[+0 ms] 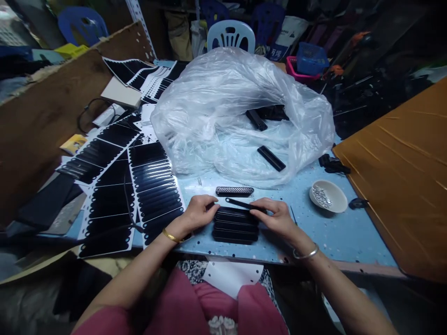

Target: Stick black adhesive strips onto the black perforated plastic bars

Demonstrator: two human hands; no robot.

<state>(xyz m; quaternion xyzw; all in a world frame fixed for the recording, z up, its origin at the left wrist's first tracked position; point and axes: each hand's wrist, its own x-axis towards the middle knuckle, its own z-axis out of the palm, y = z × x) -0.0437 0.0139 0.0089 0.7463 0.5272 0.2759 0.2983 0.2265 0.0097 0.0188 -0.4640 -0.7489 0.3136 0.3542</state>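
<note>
My right hand (275, 217) pinches the right end of a thin black strip (240, 203) with a rounded, holed left end. The strip is held slightly tilted above a row of long black pieces (235, 226) lined up side by side at the table's front. Beside the left end of that row is my left hand (199, 213), its thumb and forefinger curled close together; whatever is between them is too small to make out. Just behind the strip lies one long piece with a silvery patterned side (234, 190).
Sheets of black strips on white backing (157, 186) cover the left side. A large clear plastic bag (223, 97) spreads behind, with black pieces (271, 158) in its opening. On the right are a white bowl of small silvery parts (328, 195) and an orange-brown panel (401, 177).
</note>
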